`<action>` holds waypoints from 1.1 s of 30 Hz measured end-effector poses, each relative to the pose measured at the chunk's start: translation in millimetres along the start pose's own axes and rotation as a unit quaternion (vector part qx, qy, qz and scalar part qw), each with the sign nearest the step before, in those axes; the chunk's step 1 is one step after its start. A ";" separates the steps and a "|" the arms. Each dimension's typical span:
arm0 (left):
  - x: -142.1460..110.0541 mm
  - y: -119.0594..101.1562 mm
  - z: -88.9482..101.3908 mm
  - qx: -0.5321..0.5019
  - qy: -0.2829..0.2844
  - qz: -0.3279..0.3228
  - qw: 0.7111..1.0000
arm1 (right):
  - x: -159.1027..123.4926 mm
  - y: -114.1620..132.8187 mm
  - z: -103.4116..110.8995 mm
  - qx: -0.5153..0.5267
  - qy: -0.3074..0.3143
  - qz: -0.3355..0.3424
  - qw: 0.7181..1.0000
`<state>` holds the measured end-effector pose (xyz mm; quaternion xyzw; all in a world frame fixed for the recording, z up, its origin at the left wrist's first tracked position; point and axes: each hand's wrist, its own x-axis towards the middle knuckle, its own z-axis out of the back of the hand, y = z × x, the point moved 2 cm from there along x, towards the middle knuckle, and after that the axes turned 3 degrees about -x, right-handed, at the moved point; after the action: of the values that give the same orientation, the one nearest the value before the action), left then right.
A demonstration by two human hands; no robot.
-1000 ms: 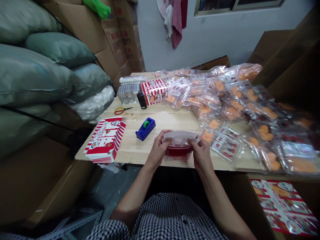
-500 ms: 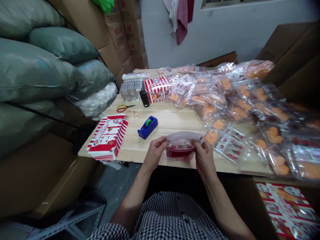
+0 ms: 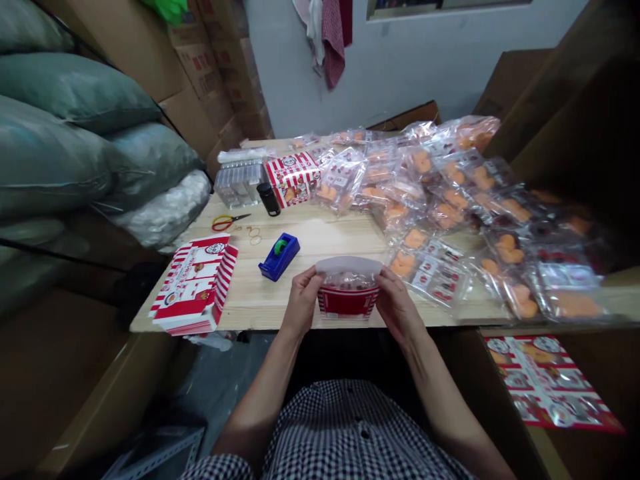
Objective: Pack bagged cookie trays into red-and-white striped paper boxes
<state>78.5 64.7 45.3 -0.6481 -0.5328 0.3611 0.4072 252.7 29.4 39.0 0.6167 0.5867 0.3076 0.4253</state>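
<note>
My left grip (image 3: 301,301) and right grip (image 3: 397,308) are both clamped on the sides of a red-striped bag (image 3: 347,300) with a white top edge, held between them over the near edge of the counter (image 3: 310,233). Left of my left grip sit a blue tape dispenser (image 3: 279,257) and a striped box (image 3: 195,287); just beyond my right grip — orange-filled packets (image 3: 430,267), heaped.
</note>
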 end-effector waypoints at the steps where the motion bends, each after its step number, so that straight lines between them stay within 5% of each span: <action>1: -0.4 0.1 0.8 -0.004 0.004 0.006 1.000 | -0.2 0.2 1.1 -0.013 -0.007 0.007 1.000; 11: 8.1 -0.5 11.1 -0.061 0.094 0.006 0.994 | 15.8 -2.8 8.0 -0.076 -0.037 0.073 0.994; 16: 5.6 1.6 -3.2 -0.100 0.014 0.031 0.994 | 12.3 -3.1 3.5 -0.050 -0.037 0.032 0.998; 24: -47.8 32.8 11.3 -0.144 -0.070 0.238 0.958 | -42.6 -37.3 24.7 0.010 -0.032 -0.172 0.984; 31: -82.9 85.0 53.4 -0.133 -0.166 0.190 0.958 | -61.5 -72.7 37.0 -0.008 -0.039 -0.189 0.981; 33: -88.5 84.6 60.9 -0.125 -0.135 0.174 0.968 | -63.4 -74.6 36.9 -0.011 -0.040 -0.189 0.981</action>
<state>42.0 -22.2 -53.6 -0.7217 -0.5029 0.4408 0.1787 242.9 -42.9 -36.0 0.5016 0.6723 0.2030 0.5051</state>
